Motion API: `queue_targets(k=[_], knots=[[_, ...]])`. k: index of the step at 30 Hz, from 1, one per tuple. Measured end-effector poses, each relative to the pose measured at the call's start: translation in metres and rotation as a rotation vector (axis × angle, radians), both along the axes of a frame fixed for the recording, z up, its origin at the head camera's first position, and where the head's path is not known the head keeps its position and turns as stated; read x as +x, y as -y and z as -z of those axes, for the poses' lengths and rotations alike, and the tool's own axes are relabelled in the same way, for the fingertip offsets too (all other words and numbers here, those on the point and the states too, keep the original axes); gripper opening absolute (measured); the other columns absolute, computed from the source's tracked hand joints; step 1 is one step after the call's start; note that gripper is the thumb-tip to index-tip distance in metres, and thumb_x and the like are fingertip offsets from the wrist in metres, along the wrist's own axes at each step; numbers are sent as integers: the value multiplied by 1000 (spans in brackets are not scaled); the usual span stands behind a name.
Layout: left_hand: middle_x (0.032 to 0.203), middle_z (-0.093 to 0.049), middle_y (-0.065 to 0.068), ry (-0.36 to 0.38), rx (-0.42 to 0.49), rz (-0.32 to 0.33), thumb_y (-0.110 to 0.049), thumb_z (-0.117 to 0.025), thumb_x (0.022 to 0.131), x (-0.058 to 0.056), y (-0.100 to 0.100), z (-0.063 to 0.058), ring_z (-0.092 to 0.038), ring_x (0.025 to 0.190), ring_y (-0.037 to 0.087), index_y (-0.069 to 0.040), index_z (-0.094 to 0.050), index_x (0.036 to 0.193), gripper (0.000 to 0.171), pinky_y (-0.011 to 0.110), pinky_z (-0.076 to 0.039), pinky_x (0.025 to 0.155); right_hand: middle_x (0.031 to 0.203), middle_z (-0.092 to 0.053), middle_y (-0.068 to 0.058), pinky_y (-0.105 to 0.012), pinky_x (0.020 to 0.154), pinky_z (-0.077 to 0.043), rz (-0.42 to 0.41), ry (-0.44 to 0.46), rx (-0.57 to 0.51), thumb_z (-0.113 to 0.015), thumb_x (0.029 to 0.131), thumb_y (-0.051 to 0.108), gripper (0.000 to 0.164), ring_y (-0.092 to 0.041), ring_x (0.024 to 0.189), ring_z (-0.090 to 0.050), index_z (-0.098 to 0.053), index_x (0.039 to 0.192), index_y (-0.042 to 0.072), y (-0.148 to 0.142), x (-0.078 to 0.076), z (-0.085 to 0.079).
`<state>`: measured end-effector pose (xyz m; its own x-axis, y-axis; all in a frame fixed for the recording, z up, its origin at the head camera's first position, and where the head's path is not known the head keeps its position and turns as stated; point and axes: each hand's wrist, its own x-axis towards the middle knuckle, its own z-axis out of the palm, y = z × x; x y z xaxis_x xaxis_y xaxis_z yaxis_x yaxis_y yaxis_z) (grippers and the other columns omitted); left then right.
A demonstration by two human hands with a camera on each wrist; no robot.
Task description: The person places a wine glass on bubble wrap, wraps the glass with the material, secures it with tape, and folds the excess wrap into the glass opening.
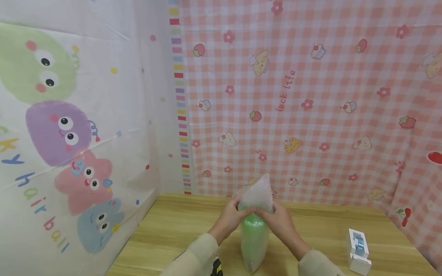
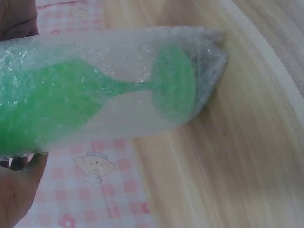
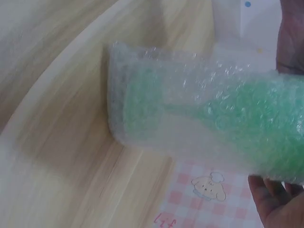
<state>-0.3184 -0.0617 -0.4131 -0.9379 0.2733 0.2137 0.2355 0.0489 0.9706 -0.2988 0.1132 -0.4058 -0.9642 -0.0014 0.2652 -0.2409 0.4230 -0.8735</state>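
A green stemmed glass (image 2: 71, 90) lies inside a sleeve of clear bubble wrap (image 1: 260, 193). In the head view the wrapped glass stands foot down over the table, the wrap rising to a point above it. My left hand (image 1: 228, 218) grips its left side and my right hand (image 1: 280, 220) its right side, both thumbs meeting across the near face. Both wrist views show the stem and round foot through the wrap, which is folded beyond the foot. Fingers of the left hand (image 2: 19, 190) and right hand (image 3: 280, 204) wrap the bowl end.
A white tape dispenser (image 1: 359, 251) with blue tape stands on the wood-grain table (image 1: 172, 218) at the right. Part of a black and yellow object (image 1: 216, 267) shows beside my left sleeve. A pink checked cloth (image 1: 310, 126) hangs behind the table, with a printed white sheet (image 1: 138, 126) at the left.
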Motion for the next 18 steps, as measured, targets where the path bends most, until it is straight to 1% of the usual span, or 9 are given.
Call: queue_targets(k=[4, 7, 10, 14, 16, 18], knots=[[132, -59, 8, -8, -5, -34, -21, -73, 91, -1, 0, 0, -55, 121, 26, -7, -57, 135, 49, 44, -46, 103, 113, -68, -16, -43, 84, -57, -81, 19, -51, -70, 91, 21, 42, -27, 99, -66, -61, 126, -2, -2, 2, 2], [124, -63, 6, -6, -1, -59, -19, -75, 90, -1, 0, 0, -59, 114, 24, -6, -61, 128, 42, 42, -49, 98, 115, -67, -16, -44, 86, -56, -118, 28, -93, -66, 92, 14, 40, -27, 101, -65, -59, 127, -4, -4, 4, 3], [122, -65, 7, -9, 8, -76, -17, -76, 89, 0, -1, 0, -60, 114, 24, -5, -65, 124, 39, 42, -50, 97, 115, -67, -15, -44, 88, -56, -122, 38, -113, -66, 93, 13, 37, -27, 102, -65, -61, 125, -4, -4, 4, 5], [123, -67, 7, -33, -9, -91, -15, -77, 87, 0, 0, 0, -60, 115, 23, -6, -69, 123, 38, 41, -50, 98, 109, -69, -14, -44, 85, -56, -108, 46, -115, -66, 94, 14, 29, -27, 98, -66, -66, 116, -4, -5, 2, 6], [122, -67, 8, -45, -19, -75, -14, -77, 87, 0, 1, 0, -61, 112, 24, -5, -68, 124, 39, 41, -51, 96, 108, -70, -14, -44, 85, -56, -106, 51, -108, -66, 94, 14, 27, -27, 97, -67, -67, 114, -3, -6, 1, 6], [124, -66, 9, -45, -30, -44, -19, -72, 92, -2, 3, 0, -61, 113, 23, -5, -66, 126, 38, 41, -51, 96, 108, -70, -14, -45, 85, -56, -97, 52, -92, -66, 94, 15, 25, -28, 97, -67, -68, 112, -3, -6, 1, 5]])
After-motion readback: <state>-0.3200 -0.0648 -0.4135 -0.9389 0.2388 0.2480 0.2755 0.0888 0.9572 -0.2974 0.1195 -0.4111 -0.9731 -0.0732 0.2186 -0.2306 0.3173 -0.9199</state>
